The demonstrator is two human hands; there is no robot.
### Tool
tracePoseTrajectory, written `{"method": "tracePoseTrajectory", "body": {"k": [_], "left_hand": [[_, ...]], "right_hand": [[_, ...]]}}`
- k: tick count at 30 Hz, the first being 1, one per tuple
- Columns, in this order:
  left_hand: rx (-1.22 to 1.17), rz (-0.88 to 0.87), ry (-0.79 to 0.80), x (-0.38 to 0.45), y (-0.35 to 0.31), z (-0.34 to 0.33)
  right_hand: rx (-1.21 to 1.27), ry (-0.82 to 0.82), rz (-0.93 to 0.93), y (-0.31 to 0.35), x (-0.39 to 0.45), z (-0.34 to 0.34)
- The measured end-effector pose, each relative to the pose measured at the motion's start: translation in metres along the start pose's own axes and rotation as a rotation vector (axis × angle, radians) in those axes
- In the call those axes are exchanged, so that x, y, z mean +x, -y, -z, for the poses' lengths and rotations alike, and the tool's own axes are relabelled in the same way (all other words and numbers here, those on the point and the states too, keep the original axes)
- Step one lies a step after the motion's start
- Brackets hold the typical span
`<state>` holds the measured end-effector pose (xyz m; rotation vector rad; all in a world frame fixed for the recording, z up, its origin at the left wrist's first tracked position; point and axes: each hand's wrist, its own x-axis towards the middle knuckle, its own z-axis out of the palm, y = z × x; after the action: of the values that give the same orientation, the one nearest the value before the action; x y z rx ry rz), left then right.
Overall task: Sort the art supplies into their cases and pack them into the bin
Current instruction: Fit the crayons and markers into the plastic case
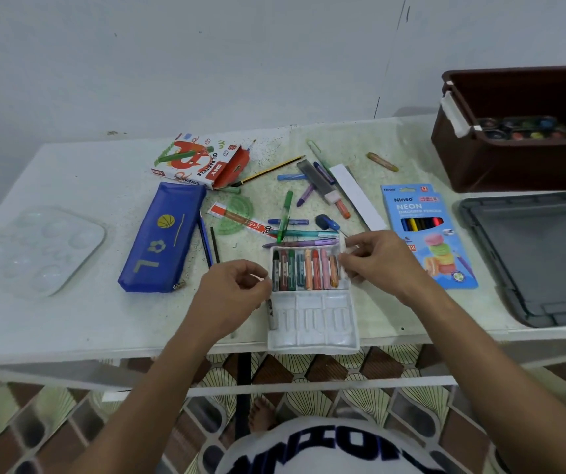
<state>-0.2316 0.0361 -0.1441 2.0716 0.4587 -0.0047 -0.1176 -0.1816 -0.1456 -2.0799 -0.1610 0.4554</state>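
Sorting stage, oil pastels; we see the white pastel tray point(312, 323) lying at the near edge of the desk point(69, 323), its far row holding a run of pastels point(303, 273) side by side, its near row bare but for one dark stick at the left end. The left hand point(232, 295) rests against the tray's left edge, fingers curled, thumb and forefinger close together; whether they pinch anything we cannot tell. The right hand point(374, 260) meets the tray's far right corner, its fingertips pinching at the last pastel or the rim beside it; which of the two is unclear. We judge the step to be seating pastels in their slots; the next move calls for gathering the strays, such as the yellow pastel point(382, 162) lying well apart near the brown bin point(500, 165), then sliding the tray into the oil pastels box point(202, 162). The blue pencil case point(163, 236) and neon pencil box point(428, 234) lie unpacked on the desk.
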Motion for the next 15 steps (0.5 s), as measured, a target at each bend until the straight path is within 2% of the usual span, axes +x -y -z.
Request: {"method": "tracePoseTrajectory", "body": {"k": [2,9,15], "left_hand": [[0.056,0.001,0.032,-0.0025,0.0010,-0.0032],[0.279,-0.046,0.083,-0.0040,-0.0009,-0.0100],[0.305,-0.077,0.097,-0.0073,-0.0009,-0.0075]], "right_hand": [[-0.113,-0.020,0.000,-0.0023,0.0004,-0.0017],[-0.268,-0.048,0.033,-0.0019,0.0011,-0.0050],[-0.290,-0.017,0.120,-0.0095,-0.0022,0.0005]]}}
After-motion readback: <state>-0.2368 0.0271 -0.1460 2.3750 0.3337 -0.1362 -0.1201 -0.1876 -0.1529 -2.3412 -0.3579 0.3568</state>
